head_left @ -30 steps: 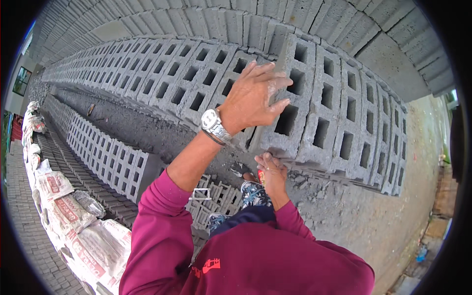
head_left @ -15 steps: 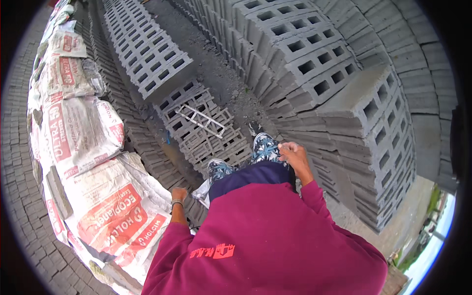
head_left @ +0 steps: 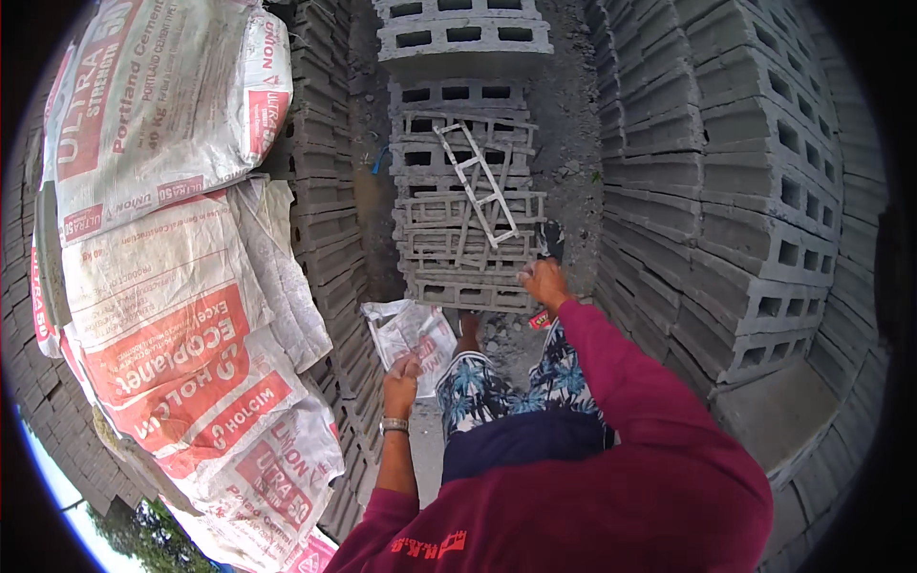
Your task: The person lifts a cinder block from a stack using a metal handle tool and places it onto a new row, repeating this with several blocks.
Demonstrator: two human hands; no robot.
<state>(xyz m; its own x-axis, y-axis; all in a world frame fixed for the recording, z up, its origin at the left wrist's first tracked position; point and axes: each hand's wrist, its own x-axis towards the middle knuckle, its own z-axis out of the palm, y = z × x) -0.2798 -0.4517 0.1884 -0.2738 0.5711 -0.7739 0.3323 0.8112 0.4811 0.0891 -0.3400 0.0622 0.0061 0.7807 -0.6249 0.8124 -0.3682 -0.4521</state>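
Observation:
My left hand (head_left: 401, 375) hangs with its fingers curled together, nothing visible in them. Behind it lies a crumpled white cement sack (head_left: 432, 334); I cannot tell whether the hand touches it. My right hand (head_left: 546, 284) reaches forward with thumb and fingers drawn together; what they hold, if anything, is too small to make out. Just beyond it is the near edge of a low stack of grey hollow concrete blocks (head_left: 463, 291). On that stack rests a pale ladder-shaped frame (head_left: 478, 186), lying slantwise over other thin grey frames (head_left: 430, 212).
Filled cement sacks (head_left: 172, 353) line the left side on stacked blocks (head_left: 325, 172). A tall wall of hollow blocks (head_left: 726, 220) closes the right. More blocks (head_left: 463, 36) stand ahead. A small red packet (head_left: 541, 320) lies by my right leg on gravelly ground (head_left: 511, 344).
My view has turned to face the low stack squarely. Both hands have moved forward, the right one to the stack's near edge, the left one in front of the loose sack.

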